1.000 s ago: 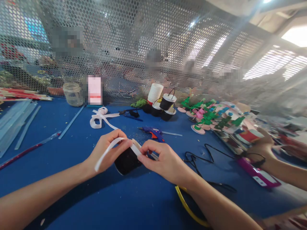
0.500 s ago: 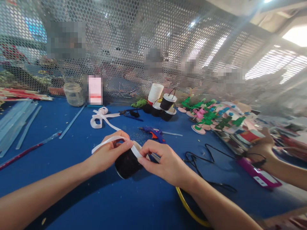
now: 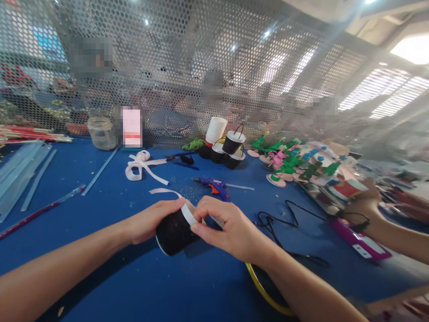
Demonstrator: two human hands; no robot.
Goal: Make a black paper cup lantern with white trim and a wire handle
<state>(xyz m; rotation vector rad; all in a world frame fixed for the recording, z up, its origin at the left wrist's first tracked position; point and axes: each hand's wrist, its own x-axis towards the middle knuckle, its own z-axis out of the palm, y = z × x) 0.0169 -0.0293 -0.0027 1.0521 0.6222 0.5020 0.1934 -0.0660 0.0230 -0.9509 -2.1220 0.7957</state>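
Observation:
A black cup [image 3: 174, 232] lies tilted above the blue table, its open end facing away. My left hand [image 3: 150, 220] grips it from the left, with the thumb near the rim. White ribbon [image 3: 189, 214] runs along that rim, and a loose tail of it curls off to the upper left. My right hand [image 3: 223, 228] is closed, thumb and forefinger pinching the ribbon against the rim's right side. Beyond the hands lies a blue hot glue gun [image 3: 214, 185]. More white ribbon [image 3: 142, 165] lies in a loose heap at the back left.
Black cups with white rims [image 3: 234, 142] stand at the back. Clear glue sticks [image 3: 25, 172] and a glass jar [image 3: 101, 133] are on the left. At right, another person's hand [image 3: 365, 205] is near green felt pieces [image 3: 291, 165] and a purple power strip [image 3: 360, 239].
The left fingers have slid off the ribbon tail and down around the cup, leaving the tail free. The cup has shifted slightly left and down. My right hand still pinches at the rim.

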